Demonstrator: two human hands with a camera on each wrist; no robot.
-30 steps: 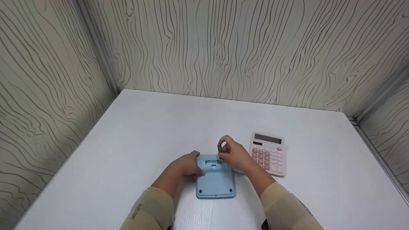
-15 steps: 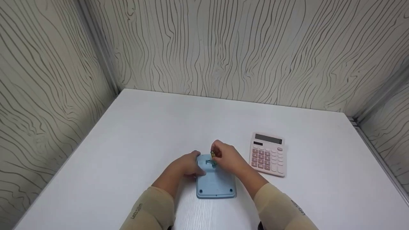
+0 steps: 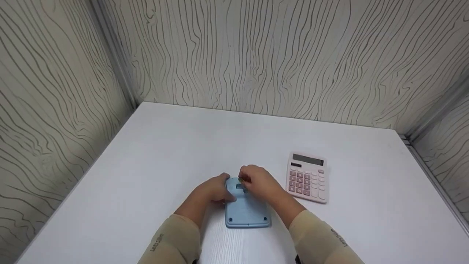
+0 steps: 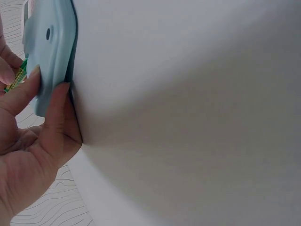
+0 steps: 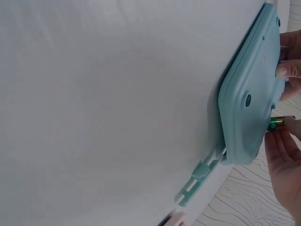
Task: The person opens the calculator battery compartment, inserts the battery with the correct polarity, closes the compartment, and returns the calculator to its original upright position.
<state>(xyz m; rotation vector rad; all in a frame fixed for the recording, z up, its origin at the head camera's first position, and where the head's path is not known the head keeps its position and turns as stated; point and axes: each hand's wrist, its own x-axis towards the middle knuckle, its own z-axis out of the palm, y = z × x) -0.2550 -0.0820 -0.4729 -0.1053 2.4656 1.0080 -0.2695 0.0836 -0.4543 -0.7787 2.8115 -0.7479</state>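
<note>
A light blue calculator lies face down on the white table, its battery slot uncovered near the far end. My left hand grips its left edge, thumb on the back and fingers against the side. With thumb and fingers, my right hand pinches a green and gold battery right at the slot. The left wrist view shows the same battery tilted, partly covered by fingers. In the right wrist view a small blue battery cover lies beside the calculator; my right arm hides it from the head view.
To the right of the blue calculator, a pink calculator lies face up. The white table runs back to panels with a wood-grain pattern.
My right hand has moved left and down with the battery, from the slot's right end to over the slot. My left hand and the blue calculator have stayed nearly still.
</note>
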